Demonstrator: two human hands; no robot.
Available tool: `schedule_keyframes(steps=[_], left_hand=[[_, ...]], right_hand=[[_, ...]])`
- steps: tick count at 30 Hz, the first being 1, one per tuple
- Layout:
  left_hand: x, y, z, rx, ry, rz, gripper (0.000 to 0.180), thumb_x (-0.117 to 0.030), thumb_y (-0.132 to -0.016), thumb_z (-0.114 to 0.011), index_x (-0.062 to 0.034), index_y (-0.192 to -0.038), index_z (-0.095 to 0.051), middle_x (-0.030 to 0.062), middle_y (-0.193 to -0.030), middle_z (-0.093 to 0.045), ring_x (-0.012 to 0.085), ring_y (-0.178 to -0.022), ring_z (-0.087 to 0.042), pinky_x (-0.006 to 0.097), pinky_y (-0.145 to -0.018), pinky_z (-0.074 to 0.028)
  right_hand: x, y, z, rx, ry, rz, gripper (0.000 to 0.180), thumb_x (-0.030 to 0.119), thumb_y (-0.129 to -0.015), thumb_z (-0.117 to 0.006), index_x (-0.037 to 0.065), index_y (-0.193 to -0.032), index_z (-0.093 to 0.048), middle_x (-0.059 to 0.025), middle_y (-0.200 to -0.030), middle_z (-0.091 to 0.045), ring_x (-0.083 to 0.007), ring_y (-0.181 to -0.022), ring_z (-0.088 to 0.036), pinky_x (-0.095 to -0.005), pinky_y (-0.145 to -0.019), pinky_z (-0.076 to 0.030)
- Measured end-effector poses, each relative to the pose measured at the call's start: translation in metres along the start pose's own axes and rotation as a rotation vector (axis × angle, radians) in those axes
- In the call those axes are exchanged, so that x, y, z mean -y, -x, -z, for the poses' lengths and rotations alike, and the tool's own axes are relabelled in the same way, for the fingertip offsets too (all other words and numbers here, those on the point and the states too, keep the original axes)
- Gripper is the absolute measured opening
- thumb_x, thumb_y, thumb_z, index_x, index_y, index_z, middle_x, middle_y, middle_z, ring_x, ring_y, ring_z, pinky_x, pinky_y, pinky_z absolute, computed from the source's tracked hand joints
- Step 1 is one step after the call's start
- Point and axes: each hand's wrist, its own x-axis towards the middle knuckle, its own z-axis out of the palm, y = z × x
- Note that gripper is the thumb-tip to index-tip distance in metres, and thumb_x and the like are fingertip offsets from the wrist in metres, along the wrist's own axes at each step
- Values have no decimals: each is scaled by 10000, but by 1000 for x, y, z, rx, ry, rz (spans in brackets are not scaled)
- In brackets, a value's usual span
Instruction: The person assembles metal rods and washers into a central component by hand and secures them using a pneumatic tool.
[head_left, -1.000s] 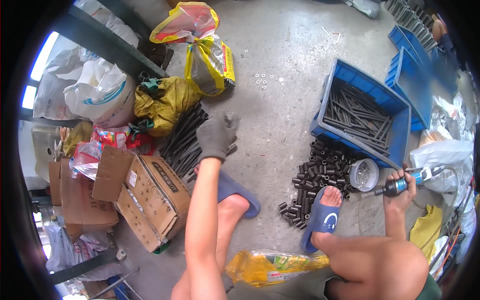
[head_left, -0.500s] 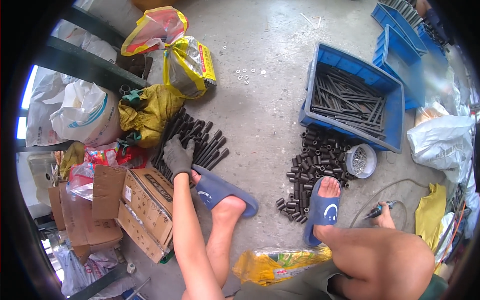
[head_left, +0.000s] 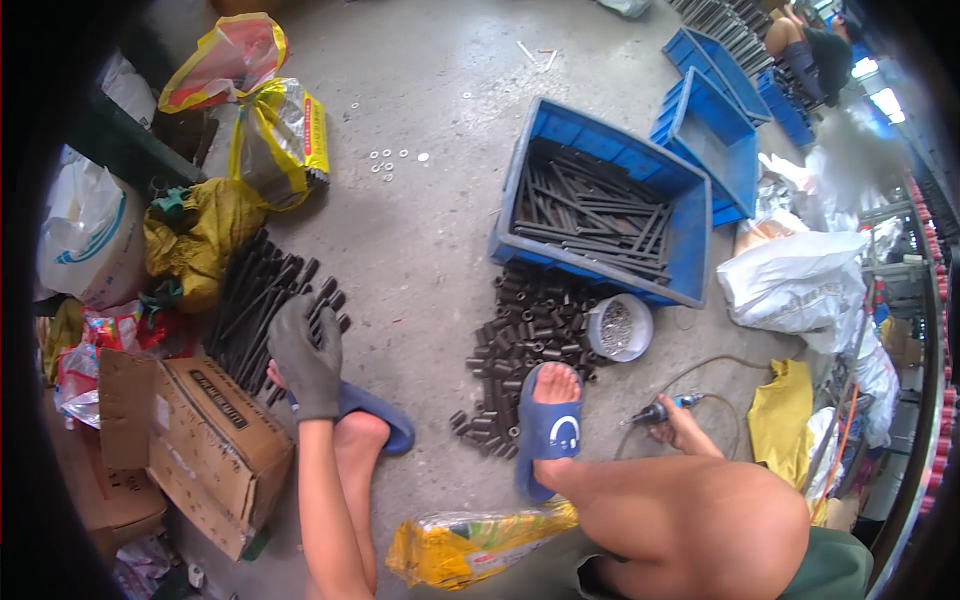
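My left hand (head_left: pixel 306 358), in a grey work glove, is open with its fingers apart, just above a pile of black rods with thicker sleeve ends (head_left: pixel 262 300). It is beside my left slipper (head_left: pixel 385 415); no rod shows in its grip. At the lower right my bare right hand (head_left: pixel 685 428) is closed round a blue-and-black air screwdriver (head_left: pixel 655 412), whose tip points left. A hose (head_left: pixel 735 362) curves around the tool. Between my feet and the bin lies a heap of short black sleeves (head_left: pixel 515 350), with a white bowl of small metal parts (head_left: pixel 620 328) beside it.
Beyond the sleeves stands a blue bin (head_left: pixel 700 255) of dark rods, with other blue bins (head_left: pixel 735 150) behind. Cardboard boxes (head_left: pixel 215 430) and sacks (head_left: pixel 195 245) crowd the left. White washers (head_left: pixel 388 165) lie on the floor. A yellow bag (head_left: pixel 450 550) is near my right foot; another person (head_left: pixel 815 55) crouches far right.
The view has swung right, so the scene sits further left. My left hand has lifted and turned off the rods. My right hand has come further into sight with the screwdriver.
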Motion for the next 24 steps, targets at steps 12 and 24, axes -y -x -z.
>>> schedule_keyframes(steps=[12,24], left_hand=[[-104,96,-31,77,385,290,177,-116,-941,-741,-34,-1096,-718,167,-1109,-735,376,-1079,-677,457,-964,-533],[-128,125,-24,33,530,556,161,-111,-937,-743,-25,-1073,-747,170,-1076,-748,361,-1008,-703,435,-918,-552]], right_hand=[[266,130,83,-842,623,1066,745,302,-840,-831,-25,-1444,-543,-232,-1311,-609,-383,-1241,-569,-476,-1110,-435],[595,124,121,-1437,953,1131,661,384,-844,-854,-53,-1261,-583,-311,-1290,-665,-474,-1205,-661,-533,-1014,-567]])
